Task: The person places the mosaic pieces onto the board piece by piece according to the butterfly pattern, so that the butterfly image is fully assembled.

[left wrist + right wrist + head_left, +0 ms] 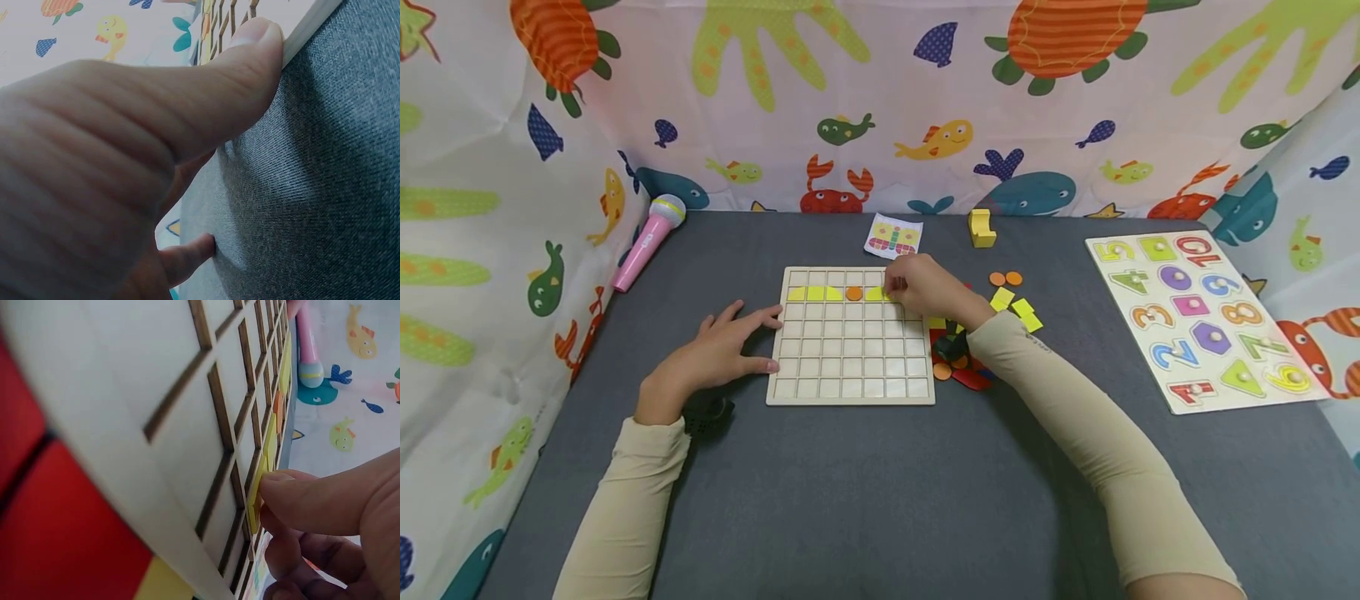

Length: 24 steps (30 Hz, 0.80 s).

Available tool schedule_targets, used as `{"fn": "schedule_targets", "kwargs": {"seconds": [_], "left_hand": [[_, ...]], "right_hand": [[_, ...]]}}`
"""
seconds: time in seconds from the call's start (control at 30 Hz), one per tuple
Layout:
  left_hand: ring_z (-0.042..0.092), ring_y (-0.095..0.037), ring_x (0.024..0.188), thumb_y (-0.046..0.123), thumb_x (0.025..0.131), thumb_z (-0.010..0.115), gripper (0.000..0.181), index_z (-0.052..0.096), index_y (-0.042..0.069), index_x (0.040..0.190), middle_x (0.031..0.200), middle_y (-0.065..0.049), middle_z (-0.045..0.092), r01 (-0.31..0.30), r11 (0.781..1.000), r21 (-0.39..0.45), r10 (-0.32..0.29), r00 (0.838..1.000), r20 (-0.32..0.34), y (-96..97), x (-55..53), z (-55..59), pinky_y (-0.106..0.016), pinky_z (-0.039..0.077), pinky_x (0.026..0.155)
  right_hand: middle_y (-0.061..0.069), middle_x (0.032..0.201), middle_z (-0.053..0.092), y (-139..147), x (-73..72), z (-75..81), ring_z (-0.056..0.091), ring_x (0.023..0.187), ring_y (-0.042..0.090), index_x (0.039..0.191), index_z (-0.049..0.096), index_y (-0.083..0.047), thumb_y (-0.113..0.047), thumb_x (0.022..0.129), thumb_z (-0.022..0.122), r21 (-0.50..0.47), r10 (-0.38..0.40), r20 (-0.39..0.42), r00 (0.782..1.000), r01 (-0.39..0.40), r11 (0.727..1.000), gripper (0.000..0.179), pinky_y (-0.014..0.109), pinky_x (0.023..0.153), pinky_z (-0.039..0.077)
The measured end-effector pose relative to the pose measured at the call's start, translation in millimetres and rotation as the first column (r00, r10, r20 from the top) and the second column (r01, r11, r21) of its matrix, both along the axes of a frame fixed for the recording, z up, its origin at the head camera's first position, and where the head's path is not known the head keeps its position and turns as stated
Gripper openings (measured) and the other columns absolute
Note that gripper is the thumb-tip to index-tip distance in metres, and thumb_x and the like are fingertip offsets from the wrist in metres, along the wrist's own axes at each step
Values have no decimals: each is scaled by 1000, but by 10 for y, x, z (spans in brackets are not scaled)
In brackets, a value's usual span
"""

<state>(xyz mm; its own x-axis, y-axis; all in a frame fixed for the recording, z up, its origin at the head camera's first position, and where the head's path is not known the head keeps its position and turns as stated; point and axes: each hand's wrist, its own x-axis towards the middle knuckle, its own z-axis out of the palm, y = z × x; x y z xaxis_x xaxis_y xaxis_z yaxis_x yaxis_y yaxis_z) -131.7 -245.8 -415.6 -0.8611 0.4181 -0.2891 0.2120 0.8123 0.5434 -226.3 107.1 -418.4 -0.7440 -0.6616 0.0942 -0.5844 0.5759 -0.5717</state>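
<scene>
A pale wooden grid board (850, 392) lies on the table. In its second row from the far side sit several yellow square tiles (815, 293) and an orange round piece (853, 293). Over the right part of that row, my right hand (921, 283) pinches a yellow square tile (255, 503) between thumb and fingers, at a cell of the board. My left hand (718, 346), fingers spread, touches the board's left edge; in the left wrist view its thumb (250, 62) rests against the board's side.
Right of the board lie loose yellow squares (1022, 308), orange discs (997, 278) and red pieces (972, 380), partly under my right wrist. A pattern card (893, 236) and yellow block (981, 228) stand behind. A pink microphone (651, 242) lies left, a number puzzle (1210, 321) right.
</scene>
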Motion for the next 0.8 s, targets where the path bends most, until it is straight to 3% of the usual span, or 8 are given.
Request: {"fn": "schedule_targets", "kwargs": {"seconds": [0.27, 0.4, 0.6, 0.8], "left_hand": [[0, -54, 160, 30, 97, 83, 82, 40, 12, 165, 169, -19, 37, 3, 1000, -1, -3, 1000, 4, 17, -3, -7, -78, -3, 119], [1, -54, 159, 31, 97, 83, 84, 39, 12, 166, 168, -19, 38, 5, 1000, -11, -5, 1000, 0, 26, -8, -10, -78, -3, 119], [0, -54, 159, 32, 97, 83, 83, 40, 13, 165, 170, -19, 36, 7, 1000, -17, -7, 1000, -4, 7, -26, -35, -78, -3, 119], [-1, -54, 159, 32, 97, 83, 84, 38, 13, 166, 170, -19, 35, 8, 1000, -16, -8, 1000, 0, -1, -28, -52, -78, -4, 119]], "right_hand": [[7, 88, 69, 194, 72, 32, 58, 82, 25, 97, 78, -3, -3, 100, 72, -11, -104, 93, 990, 105, 994, 7, 37, 73, 49], [9, 91, 70, 370, 94, 79, 58, 81, 26, 102, 78, -2, -6, 102, 73, -23, -150, 101, 984, 153, 988, 6, 38, 71, 48], [12, 96, 71, 656, 112, 133, 59, 85, 27, 105, 78, 0, -5, 102, 72, -27, -208, 93, 974, 212, 977, 8, 40, 75, 49], [11, 101, 72, 889, 110, 91, 61, 90, 28, 108, 78, -2, -6, 101, 73, 12, -256, 100, 961, 256, 967, 10, 42, 81, 53]]}}
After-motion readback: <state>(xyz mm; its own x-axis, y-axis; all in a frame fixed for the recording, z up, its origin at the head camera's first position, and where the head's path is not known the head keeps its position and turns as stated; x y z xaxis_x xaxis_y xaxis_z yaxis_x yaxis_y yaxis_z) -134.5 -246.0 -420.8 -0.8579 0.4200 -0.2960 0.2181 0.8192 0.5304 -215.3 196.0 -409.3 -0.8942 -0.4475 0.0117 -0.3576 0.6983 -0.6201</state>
